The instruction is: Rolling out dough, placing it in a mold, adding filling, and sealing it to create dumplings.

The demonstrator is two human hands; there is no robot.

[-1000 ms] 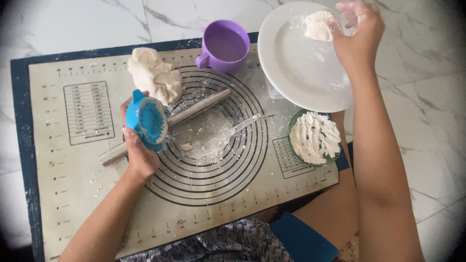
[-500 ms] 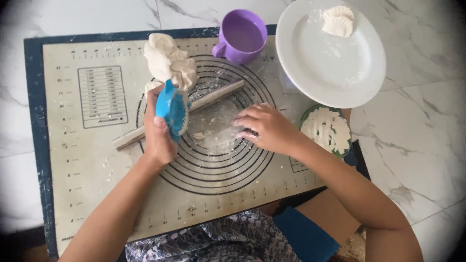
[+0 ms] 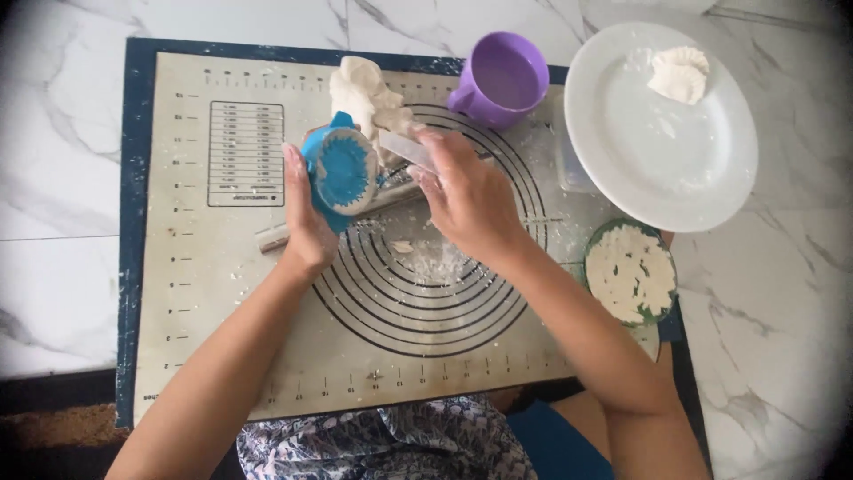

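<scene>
My left hand (image 3: 306,222) grips a round blue dumpling press (image 3: 342,171), held upright over the pastry mat (image 3: 222,284) with its floury face toward me. My right hand (image 3: 466,196) is just to its right, its fingers closed over a pale flat scraper (image 3: 404,147) beside a lump of white dough (image 3: 360,89). A rolling pin (image 3: 275,236) lies at a slant under both hands, mostly hidden. Loose flour and dough scraps (image 3: 426,258) lie on the mat's ring marks.
A purple mug (image 3: 502,80) stands at the mat's far edge. To the right, a white plate (image 3: 640,160) holds one folded dumpling (image 3: 680,73). A small green bowl (image 3: 593,238) of white filling sits near the right edge, and a clear container (image 3: 569,169) beside the plate. White marble surrounds the mat.
My right hand came back from the plate, dropped to the floury middle of the mat, then moved up beside the press with the scraper. The left hand kept hold of the press.
</scene>
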